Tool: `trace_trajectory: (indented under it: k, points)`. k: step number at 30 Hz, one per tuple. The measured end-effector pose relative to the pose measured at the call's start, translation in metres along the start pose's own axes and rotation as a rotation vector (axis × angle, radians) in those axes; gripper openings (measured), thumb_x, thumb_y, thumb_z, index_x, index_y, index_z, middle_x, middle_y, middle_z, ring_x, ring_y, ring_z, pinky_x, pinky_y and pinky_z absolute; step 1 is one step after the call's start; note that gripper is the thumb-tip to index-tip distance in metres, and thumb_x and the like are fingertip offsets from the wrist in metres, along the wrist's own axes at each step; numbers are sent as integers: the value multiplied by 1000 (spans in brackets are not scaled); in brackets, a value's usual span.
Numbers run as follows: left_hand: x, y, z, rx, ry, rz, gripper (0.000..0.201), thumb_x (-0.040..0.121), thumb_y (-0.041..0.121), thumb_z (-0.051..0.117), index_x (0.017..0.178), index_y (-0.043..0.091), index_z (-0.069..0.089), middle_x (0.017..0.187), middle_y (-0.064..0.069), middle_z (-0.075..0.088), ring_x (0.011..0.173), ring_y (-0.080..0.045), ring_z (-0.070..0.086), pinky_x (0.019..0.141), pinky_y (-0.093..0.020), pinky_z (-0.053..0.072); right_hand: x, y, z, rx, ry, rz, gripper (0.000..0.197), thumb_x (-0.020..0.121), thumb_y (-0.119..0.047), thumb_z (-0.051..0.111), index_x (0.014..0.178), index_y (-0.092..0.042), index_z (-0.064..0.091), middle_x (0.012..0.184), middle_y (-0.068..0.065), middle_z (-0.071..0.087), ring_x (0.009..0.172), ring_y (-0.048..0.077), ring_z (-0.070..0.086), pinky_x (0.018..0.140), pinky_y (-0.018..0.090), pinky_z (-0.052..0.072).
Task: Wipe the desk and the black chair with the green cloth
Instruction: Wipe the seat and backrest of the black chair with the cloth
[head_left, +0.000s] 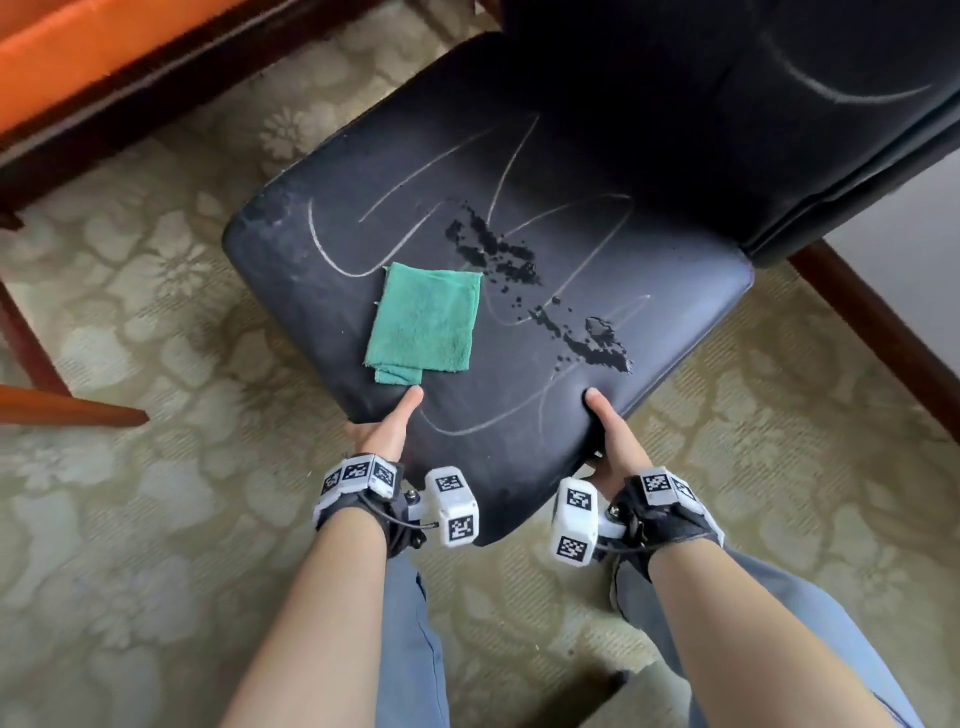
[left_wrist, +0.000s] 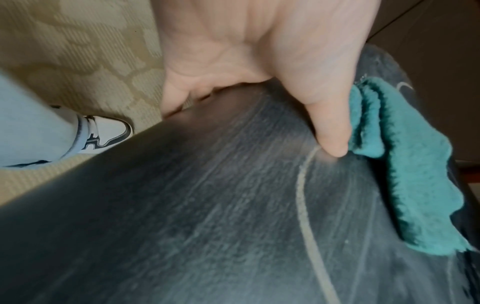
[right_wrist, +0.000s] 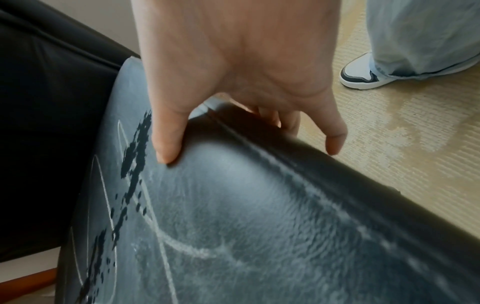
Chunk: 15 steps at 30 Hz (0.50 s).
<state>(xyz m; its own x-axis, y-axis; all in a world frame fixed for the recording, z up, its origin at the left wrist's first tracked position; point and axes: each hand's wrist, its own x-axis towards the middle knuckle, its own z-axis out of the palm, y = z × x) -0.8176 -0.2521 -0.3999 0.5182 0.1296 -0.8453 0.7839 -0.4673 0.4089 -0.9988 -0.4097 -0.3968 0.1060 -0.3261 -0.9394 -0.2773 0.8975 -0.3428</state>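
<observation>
Pale floral carpet (head_left: 156, 270), wooden baseboard (head_left: 878, 338), orange cushion (head_left: 78, 57).

Left hand (head_left: 382, 434) and right hand (head_left: 613, 441) grip, thumbs on top.

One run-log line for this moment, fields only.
left hand: grips chair seat front edge | right hand: same | green cloth: folded on seat, unheld | chalk marks, dark spill: unwiped

head view looking down, wrist views close, all sharing chair seat (head_left: 519, 291)
</observation>
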Motion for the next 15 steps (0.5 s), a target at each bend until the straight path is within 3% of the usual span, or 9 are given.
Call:
trace_trajectory:
  k: [6,9,12,15]
  points:
    - [-20,-30,5,-10,25,19,107,65,49,80,145,12,20,144,-13,39,128,-32,43,109,-46,34,-4,7,-24,-49,-37,-25,60,75,-54,69,123,-21,55,118,3,61,104,22,58,61,34,50]
    - [-38,-53,6,-14,53,9,105,65,52,78,145,11,23,144,-13,39,129,-34,41,110,-45,31,-11,15,-39,-93,-34,-46,68,71,-57,69,127,-21,54,123,2,60,109,24,57,69,37,50]
    - [-54,-83,8,-12,45,-9,112,65,58,75,148,9,19,147,-14,36,133,-34,38,111,-46,28,-14,23,-63,-161,-29,-61,81,56,-66,70,125,-25,56,124,2,61,112,29,56,80,45,50]
    - [-72,-117,12,22,56,2,97,68,61,71,141,8,34,141,-11,44,126,-32,45,108,-44,33,-17,32,-87,-223,-32,-97,71,60,-65,67,117,-22,61,113,4,65,100,29,60,80,42,49]
